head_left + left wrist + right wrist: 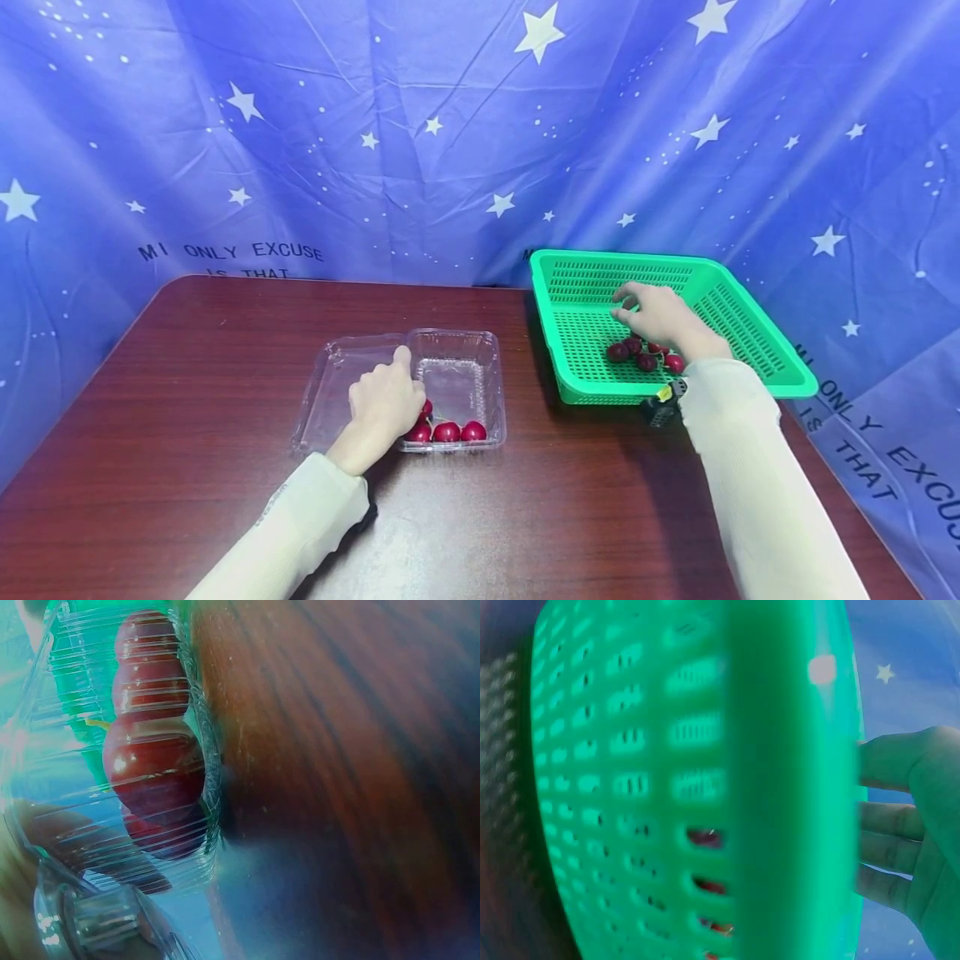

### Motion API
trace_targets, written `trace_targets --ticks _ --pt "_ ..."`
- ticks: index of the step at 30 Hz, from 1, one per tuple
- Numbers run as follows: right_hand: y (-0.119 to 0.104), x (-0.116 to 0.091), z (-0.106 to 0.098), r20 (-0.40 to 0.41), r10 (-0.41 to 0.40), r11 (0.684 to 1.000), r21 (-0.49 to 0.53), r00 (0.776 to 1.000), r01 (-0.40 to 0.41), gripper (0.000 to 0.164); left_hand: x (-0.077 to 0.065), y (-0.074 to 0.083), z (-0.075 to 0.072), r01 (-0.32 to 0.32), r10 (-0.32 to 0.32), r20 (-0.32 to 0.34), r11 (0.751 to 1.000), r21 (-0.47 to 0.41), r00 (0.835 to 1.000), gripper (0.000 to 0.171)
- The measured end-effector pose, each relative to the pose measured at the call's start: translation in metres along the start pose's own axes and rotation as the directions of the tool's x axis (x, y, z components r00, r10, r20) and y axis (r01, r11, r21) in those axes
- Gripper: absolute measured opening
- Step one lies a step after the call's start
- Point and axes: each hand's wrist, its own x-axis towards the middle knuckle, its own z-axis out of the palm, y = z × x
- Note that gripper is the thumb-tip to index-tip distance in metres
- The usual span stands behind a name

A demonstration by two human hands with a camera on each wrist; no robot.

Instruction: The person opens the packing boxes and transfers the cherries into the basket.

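Observation:
A clear plastic clamshell box (491, 387) lies on the table with its lid (330, 375) folded out to the left. Several red cherries (446, 432) line the near side of the box; in the left wrist view these cherries (154, 765) show through the ridged wall. My left hand (384, 404) grips the box at the edge between lid and tray, with a finger (97, 844) visible through the plastic. Over the green basket (562, 387) hangs my right hand (660, 317), fingers loosely bent and apart, holding nothing. Darker cherries (645, 361) with stems lie below it on the basket floor.
The brown wooden table (525, 517) carries the box at the middle and the basket at the back right. The basket's perforated wall (630, 780) fills much of the right wrist view. A blue star-print curtain (420, 167) hangs right behind the table.

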Motion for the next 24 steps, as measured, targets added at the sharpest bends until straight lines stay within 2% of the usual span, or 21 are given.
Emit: trace_targets --ticks 14,20,24 --pt "-0.051 0.007 -0.008 -0.045 -0.158 0.987 0.000 0.986 0.158 0.037 -0.001 0.001 -0.001 0.000 0.000 0.002 1.000 -0.006 1.000 0.031" --pt "-0.074 0.012 -0.003 -0.050 -0.232 0.972 -0.044 0.971 0.230 0.038 -0.001 0.001 -0.001 -0.004 0.004 -0.001 1.000 -0.010 1.000 0.030" --pt "-0.091 0.014 0.001 -0.043 -0.263 0.964 -0.035 0.964 0.262 0.039 -0.001 0.001 0.000 -0.004 0.004 -0.003 1.000 -0.009 1.000 0.030"
